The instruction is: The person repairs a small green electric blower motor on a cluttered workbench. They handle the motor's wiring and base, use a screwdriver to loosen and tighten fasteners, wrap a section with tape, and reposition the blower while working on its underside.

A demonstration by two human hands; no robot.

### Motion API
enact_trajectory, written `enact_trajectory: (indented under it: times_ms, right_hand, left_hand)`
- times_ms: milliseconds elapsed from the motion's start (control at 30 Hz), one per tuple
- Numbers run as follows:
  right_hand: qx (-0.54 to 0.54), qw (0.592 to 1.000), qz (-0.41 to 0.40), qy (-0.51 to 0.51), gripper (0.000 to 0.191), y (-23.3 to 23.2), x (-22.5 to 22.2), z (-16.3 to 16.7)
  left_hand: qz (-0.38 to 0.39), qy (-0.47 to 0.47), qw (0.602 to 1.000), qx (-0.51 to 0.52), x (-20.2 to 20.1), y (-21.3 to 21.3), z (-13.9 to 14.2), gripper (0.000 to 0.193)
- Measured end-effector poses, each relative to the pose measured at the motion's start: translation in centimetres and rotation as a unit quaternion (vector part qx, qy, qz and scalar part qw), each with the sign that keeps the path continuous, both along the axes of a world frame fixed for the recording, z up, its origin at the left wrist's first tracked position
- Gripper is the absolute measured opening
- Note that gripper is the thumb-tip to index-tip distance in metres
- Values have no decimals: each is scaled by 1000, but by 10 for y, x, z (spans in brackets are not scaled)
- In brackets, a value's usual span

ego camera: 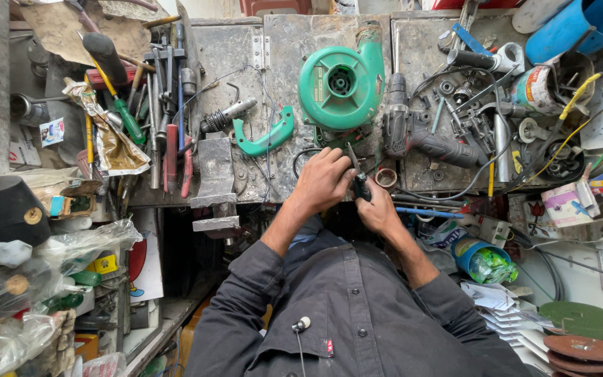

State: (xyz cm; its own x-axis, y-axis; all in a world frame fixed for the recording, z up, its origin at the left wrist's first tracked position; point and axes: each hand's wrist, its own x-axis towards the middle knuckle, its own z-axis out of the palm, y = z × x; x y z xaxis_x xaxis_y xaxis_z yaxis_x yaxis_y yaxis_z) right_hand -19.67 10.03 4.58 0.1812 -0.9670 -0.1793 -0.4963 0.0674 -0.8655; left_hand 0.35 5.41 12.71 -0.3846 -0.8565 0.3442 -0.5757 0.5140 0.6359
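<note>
My left hand [322, 180] and my right hand [377, 209] meet at the near edge of a worn metal workbench [284, 56]. Both close around a small dark tool or part [359, 183] with a thin pointed tip sticking up between them. Just beyond my hands lies a green blower housing [342, 80], opened, with black wires trailing from it toward my hands. A separate green handle shell [265, 138] lies to its left. A grey power drill [413, 136] rests right of the blower.
Screwdrivers, pliers and files [158, 105] crowd the bench's left side beside a small metal block [216, 167]. Motor parts, wires and a tape roll [386, 178] clutter the right. A blue tub [479, 260] and grinding discs [581, 349] sit low right; bags and bottles fill the shelves at left [50, 279].
</note>
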Motion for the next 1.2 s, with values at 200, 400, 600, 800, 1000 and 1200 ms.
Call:
enact_trajectory:
  times_ms: [200,400,600,800,1000,1200]
  right_hand:
    - [200,964,-12,-173,47,-6,-11,-14]
    - [245,915,-106,-303,51,-6,2,-11]
    - [230,861,-217,-398,44,-4,19,-13]
    - [132,919,-268,-257,44,-10,-16,-3]
    - [-118,932,-183,291,45,6,-79,22]
    - [-114,933,-134,313,48,18,-108,27]
  left_hand:
    - [-33,74,997,4,3,-14,-14,34]
    - [12,95,995,3,-2,-19,-45,47]
    - [60,76,994,-60,-9,-18,-59,39]
    - [82,102,991,-40,-5,-9,-30,45]
    - [40,107,993,1,8,3,-11,17]
    - [35,68,997,-13,14,9,-14,16]
